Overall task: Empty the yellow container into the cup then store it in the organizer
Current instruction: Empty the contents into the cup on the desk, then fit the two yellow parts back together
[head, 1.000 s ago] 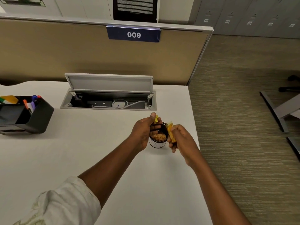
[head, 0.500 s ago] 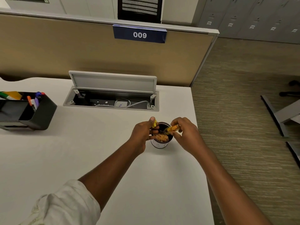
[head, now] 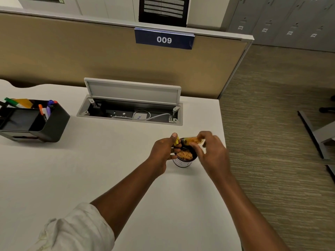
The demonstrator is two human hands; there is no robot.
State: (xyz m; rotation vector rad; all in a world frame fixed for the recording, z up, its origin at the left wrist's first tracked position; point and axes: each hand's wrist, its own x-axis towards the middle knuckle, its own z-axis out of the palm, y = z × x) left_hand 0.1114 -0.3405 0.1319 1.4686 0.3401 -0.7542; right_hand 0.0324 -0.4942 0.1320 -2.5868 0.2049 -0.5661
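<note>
A small dark cup [head: 183,163] with a white label stands on the white desk near its right edge, filled with orange-brown bits. My right hand [head: 212,153] holds the yellow container [head: 192,140] tipped on its side over the cup's far rim, mouth pointing left. My left hand [head: 163,151] rests against the cup's left side and pinches a small yellow cap [head: 176,142] between thumb and fingers. The black organizer [head: 34,122] sits at the desk's far left, well away from both hands.
An open cable hatch [head: 130,107] with a raised grey lid and a white cable lies behind the cup. The organizer holds markers and a yellow pad. A tan partition with a "009" sign [head: 164,39] backs the desk. Carpet and chair legs lie to the right.
My right hand raised the yellow container from beside the cup and tipped it horizontally over the rim. My left hand stayed at the cup with the cap.
</note>
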